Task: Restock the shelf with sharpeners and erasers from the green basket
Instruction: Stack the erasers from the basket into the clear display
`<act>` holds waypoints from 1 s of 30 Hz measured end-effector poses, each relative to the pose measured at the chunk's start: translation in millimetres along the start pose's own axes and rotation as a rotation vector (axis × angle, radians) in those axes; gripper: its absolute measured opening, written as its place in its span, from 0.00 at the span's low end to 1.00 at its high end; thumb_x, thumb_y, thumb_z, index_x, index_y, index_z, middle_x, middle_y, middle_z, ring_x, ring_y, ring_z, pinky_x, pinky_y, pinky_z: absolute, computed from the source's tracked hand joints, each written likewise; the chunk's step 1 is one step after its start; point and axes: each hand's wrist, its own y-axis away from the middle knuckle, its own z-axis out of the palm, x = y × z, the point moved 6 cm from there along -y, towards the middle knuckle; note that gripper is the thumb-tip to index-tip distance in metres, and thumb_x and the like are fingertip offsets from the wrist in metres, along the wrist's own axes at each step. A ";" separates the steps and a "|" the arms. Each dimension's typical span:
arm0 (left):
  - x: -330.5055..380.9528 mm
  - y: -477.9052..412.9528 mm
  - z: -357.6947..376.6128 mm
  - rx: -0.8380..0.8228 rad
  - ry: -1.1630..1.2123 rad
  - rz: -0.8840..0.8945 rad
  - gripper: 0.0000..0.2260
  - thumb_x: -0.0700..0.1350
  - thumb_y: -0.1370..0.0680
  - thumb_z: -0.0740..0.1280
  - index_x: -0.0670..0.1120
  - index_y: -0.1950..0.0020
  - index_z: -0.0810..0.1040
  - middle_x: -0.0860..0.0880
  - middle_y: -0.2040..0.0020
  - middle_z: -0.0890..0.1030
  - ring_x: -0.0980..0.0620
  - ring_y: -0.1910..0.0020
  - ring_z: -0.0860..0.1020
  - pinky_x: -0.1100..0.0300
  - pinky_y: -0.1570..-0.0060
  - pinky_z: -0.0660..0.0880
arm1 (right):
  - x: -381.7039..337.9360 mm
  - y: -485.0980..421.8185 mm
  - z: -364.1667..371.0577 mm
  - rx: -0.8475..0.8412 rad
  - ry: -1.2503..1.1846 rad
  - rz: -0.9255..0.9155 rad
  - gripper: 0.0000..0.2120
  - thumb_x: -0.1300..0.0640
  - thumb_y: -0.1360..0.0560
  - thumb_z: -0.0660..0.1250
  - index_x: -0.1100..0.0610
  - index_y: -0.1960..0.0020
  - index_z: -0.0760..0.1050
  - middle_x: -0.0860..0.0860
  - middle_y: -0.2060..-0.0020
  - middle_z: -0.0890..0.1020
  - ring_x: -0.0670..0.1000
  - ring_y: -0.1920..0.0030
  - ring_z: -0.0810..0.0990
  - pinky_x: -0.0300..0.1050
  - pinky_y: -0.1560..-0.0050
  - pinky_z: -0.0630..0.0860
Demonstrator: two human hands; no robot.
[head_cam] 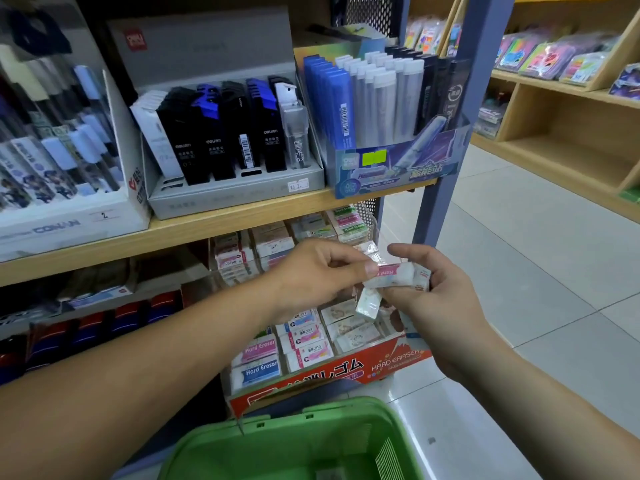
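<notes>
Stationery-shop aisle: wooden shelving stands over pale floor tiles (519,271). At the middle, the left hand (322,271) pinches one end of a pink-sleeved eraser (394,273) between thumb and forefinger. The sleeve reads "Hard", upside down from this view. The right hand (440,296) curls its fingers round the other end of that eraser along with more white blocks; how many it grips I cannot tell. A pale wrapped eraser (369,304) hangs tilted just below, touching the right fingers.

Both hands hover above a red display box (346,370) printed "HARD ERASER" beside Japanese characters ending in "ゴム". In its rows lie a pink-labelled block (259,349) and a blue-labelled block (261,370), each marked "Hard Eraser". Behind the box, a wire bin (367,211) holds green-labelled "Hard Eraser" packs.

The green basket (277,434) sits nearest the camera, its rim just in front of the red box; most of its inside is out of view.

Above the hands runs the upper shelf board (207,230). It carries a grey tray (235,195) of black and blue "deli" boxes with a price sticker too blurred to read. A white carton (69,220) at the left is marked "CONAN" and "2", and a blue carton (398,168) at the right bears a yellow-green sticker.

A blue upright post (446,202) ends the shelf just behind the right hand. Beyond it the floor lies open as far as the wooden shelves (554,133) across the aisle.
</notes>
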 end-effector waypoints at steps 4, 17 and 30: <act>-6.3 11.4 -7.6 -0.011 -0.012 0.018 0.07 0.44 0.20 0.72 0.46 0.45 0.87 0.53 0.65 0.82 0.61 0.70 0.76 0.66 0.67 0.73 | 5.5 -1.3 8.1 -0.029 0.014 0.016 0.18 0.70 0.26 0.75 0.50 0.44 0.82 0.50 0.53 0.88 0.54 0.56 0.89 0.50 0.62 0.86; -26.0 52.5 -61.3 -0.039 0.154 -0.198 0.17 0.31 0.19 0.66 0.45 0.33 0.79 0.40 0.47 0.84 0.50 0.55 0.84 0.62 0.56 0.82 | 19.2 -1.7 34.6 -0.129 -0.080 0.126 0.15 0.69 0.21 0.71 0.52 0.41 0.81 0.54 0.51 0.88 0.58 0.54 0.89 0.53 0.59 0.85; -50.5 97.2 -114.5 0.184 -0.228 -0.107 0.10 0.38 0.26 0.78 0.44 0.48 0.82 0.51 0.54 0.87 0.58 0.55 0.85 0.68 0.62 0.79 | 19.0 12.5 83.9 -0.142 -0.004 0.177 0.15 0.72 0.23 0.72 0.55 0.44 0.82 0.57 0.48 0.86 0.55 0.59 0.89 0.57 0.60 0.86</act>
